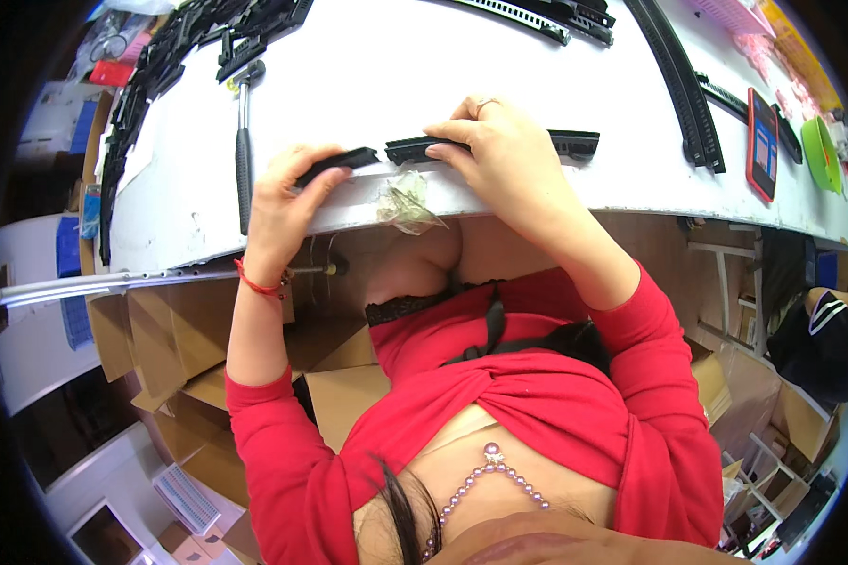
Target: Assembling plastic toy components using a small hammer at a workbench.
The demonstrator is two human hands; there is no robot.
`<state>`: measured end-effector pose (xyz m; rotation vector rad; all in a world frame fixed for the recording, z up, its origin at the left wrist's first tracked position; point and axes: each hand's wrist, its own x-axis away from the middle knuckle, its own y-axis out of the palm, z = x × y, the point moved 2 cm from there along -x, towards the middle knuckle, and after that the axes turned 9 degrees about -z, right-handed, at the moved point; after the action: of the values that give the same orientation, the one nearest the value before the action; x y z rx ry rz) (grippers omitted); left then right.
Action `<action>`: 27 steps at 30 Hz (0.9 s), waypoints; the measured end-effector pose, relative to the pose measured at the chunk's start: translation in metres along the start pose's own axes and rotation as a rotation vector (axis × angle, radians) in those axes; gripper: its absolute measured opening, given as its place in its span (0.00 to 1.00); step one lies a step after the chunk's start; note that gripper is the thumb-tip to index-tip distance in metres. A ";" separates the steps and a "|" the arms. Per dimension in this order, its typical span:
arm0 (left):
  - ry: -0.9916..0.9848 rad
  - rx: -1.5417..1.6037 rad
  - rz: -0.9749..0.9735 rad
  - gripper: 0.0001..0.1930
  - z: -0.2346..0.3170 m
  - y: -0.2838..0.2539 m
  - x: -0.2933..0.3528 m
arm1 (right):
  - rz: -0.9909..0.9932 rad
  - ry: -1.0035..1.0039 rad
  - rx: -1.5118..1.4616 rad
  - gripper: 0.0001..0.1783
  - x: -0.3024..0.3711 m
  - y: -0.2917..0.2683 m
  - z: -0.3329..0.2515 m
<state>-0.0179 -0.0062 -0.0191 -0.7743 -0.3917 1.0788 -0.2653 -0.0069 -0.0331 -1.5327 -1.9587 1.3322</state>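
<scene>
At the near edge of the white table, my left hand pinches a short black plastic piece between thumb and fingers. My right hand grips a longer black slotted strip, which lies along the table edge and sticks out past both sides of the hand. A small gap separates the facing ends of the two pieces. Below that gap, a crumpled strip of clear tape clings to the table's edge. A hammer with a black grip lies left of my left hand.
Black plastic parts are heaped at the far left. Long black strips lie at the right, near a red-framed phone and a green tape roll. Cardboard boxes stand under the table. Another person's dark clothing shows at right.
</scene>
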 end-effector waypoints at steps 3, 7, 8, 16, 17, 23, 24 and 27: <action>-0.046 0.138 0.056 0.12 0.001 -0.002 -0.003 | 0.017 -0.042 -0.037 0.10 -0.002 0.004 -0.005; -0.024 0.196 -0.031 0.12 -0.005 -0.002 -0.007 | 0.015 0.012 -0.035 0.10 -0.002 0.006 -0.009; -0.040 0.183 -0.041 0.12 -0.007 -0.004 -0.006 | 0.020 0.022 -0.035 0.10 -0.001 0.005 -0.009; -0.028 0.162 -0.108 0.13 -0.004 -0.006 -0.013 | -0.034 0.034 -0.050 0.11 -0.005 0.003 -0.010; -0.003 0.135 -0.142 0.13 -0.003 -0.008 -0.017 | -0.049 0.045 -0.057 0.11 -0.005 0.001 -0.010; -0.018 0.070 -0.258 0.13 -0.002 -0.018 -0.027 | -0.061 0.049 -0.058 0.11 -0.011 0.002 -0.012; -0.024 0.021 -0.303 0.13 0.001 -0.019 -0.027 | -0.063 0.046 -0.060 0.11 -0.013 0.004 -0.014; 0.049 -0.062 -0.290 0.13 0.006 -0.017 -0.029 | -0.136 0.041 -0.071 0.11 -0.023 0.012 -0.020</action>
<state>-0.0230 -0.0341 -0.0004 -0.7706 -0.4810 0.7784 -0.2353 -0.0183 -0.0257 -1.4185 -2.0647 1.1790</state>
